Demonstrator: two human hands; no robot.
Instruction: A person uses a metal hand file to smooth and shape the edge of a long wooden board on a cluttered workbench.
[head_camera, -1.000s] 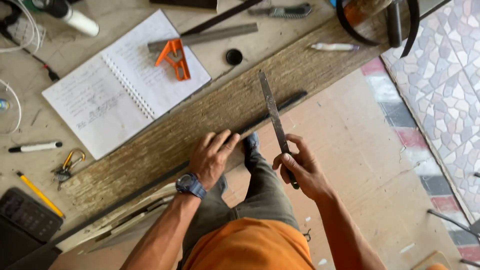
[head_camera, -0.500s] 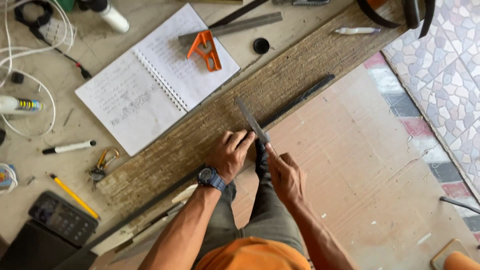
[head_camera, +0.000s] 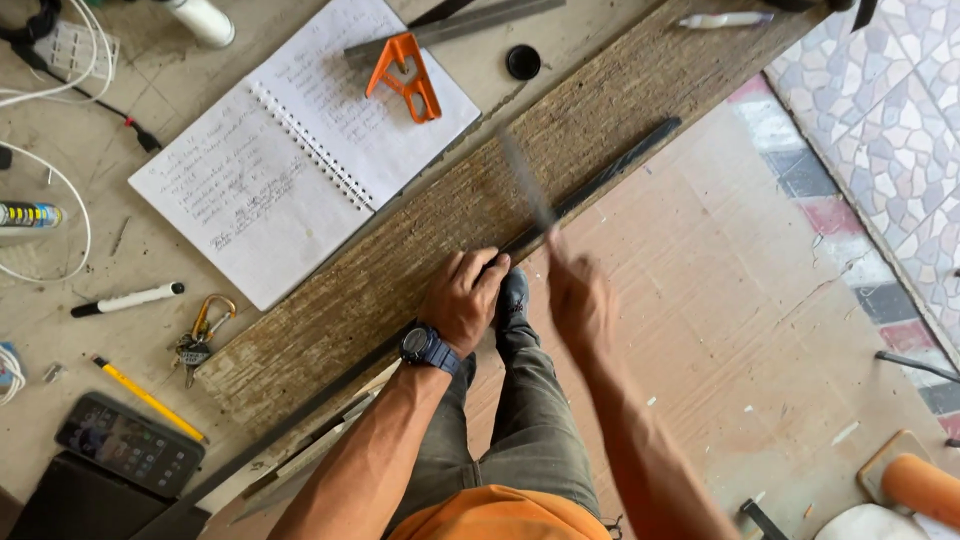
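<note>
Concrete table (head_camera: 120, 130) w/ a rough wooden plank (head_camera: 440, 240) along its edge, cardboard-covered floor (head_camera: 740, 300) below. Left hand (head_camera: 462, 300), watch on wrist, presses flat on the plank's near edge, fingers spread and closed down over a thin dark metal strip (head_camera: 600, 180) that runs along that edge both ways from the grip. Right hand (head_camera: 580, 300) sits just right of the left, blurred by motion; it's wrapped around the handle end of a flat metal file (head_camera: 525, 185), blade angled up and away from the grip across the plank, crossing the strip just beyond the left fingertips. Exact finger hold on the file is too smeared to read, but the hand is closed on it. Further away, beyond the left hand: open spiral notebook (head_camera: 290, 150) w/ an orange square (head_camera: 405, 85) lying on it, small black cap (head_camera: 523, 62) near that. Well left of the left wrist: black marker (head_camera: 125, 298), keys on a carabiner (head_camera: 200, 330), yellow pencil (head_camera: 150, 398), phone (head_camera: 130, 445).
</note>
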